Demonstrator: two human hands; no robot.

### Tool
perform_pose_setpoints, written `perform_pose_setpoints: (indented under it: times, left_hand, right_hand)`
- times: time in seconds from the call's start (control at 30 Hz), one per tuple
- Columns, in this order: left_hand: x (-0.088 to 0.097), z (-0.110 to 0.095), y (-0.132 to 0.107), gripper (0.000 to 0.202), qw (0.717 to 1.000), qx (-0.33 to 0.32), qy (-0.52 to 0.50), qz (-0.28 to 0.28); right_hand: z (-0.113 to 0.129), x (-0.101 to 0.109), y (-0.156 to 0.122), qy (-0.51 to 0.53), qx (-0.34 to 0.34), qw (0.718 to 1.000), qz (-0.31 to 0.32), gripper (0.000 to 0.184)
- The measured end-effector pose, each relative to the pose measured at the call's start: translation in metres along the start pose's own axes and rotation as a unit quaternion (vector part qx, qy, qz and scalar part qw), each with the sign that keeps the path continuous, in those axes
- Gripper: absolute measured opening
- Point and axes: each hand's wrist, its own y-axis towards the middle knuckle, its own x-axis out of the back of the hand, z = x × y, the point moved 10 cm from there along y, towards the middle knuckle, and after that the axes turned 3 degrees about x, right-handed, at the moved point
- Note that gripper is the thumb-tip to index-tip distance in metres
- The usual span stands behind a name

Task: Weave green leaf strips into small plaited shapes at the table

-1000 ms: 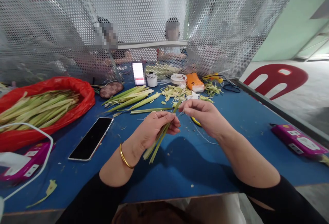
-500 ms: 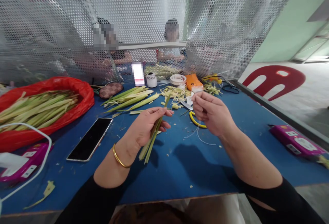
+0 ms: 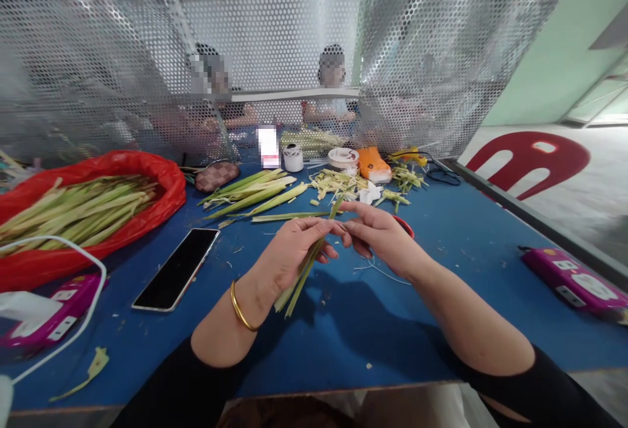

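My left hand (image 3: 309, 243) is closed around a small bundle of green leaf strips (image 3: 300, 284), whose ends stick out below the palm and whose tip rises past the fingers. My right hand (image 3: 377, 230) meets it at the bundle, with thumb and finger pinched together. A thin white thread (image 3: 387, 273) trails below the right hand; the exact pinch point is too small to make out. Part of a red scissors handle (image 3: 405, 225) shows behind the right hand, the rest hidden. Loose long leaves (image 3: 265, 192) lie beyond the left hand.
At left stands a red plastic bag (image 3: 169, 182) of leaves, with a phone (image 3: 176, 269) beside it. Purple power strips (image 3: 572, 277) lie at either side. Leaf scraps (image 3: 338, 184), a tape roll (image 3: 342, 157), an orange packet (image 3: 373, 165) and a perforated screen (image 3: 275, 29) are at the back.
My right hand has moved left and down to the leaf bundle, and its fingers now meet my left hand's. The left hand keeps its hold. The view has shifted slightly.
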Motion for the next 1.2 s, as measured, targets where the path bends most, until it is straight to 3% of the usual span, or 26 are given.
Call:
perform_pose_setpoints:
  times: [0.2,0.47,0.8,1.03,1.2]
  left_hand:
    - [0.006,-0.002,-0.002,0.024,0.999,0.002,0.007,-0.044]
    - [0.015,0.0,-0.001,0.021,0.995,0.006,0.039,-0.093]
    - [0.027,-0.002,-0.001,0.027,0.993,-0.001,0.025,-0.118]
    - [0.014,0.005,0.004,0.026,0.997,0.003,0.051,-0.066]
    - [0.012,0.004,0.002,0.026,0.995,0.007,0.071,-0.062]
  right_hand:
    - [0.002,-0.001,-0.001,-0.113,0.024,0.993,0.003,0.035]
    - [0.011,-0.002,-0.003,-0.269,0.087,0.959,-0.009,0.037]
    - [0.025,-0.001,-0.008,-0.346,0.176,0.92,-0.046,0.037]
    - [0.027,-0.001,-0.01,-0.335,0.175,0.924,-0.056,0.036]
    - [0.022,-0.002,-0.007,-0.309,0.157,0.936,-0.049,0.045]
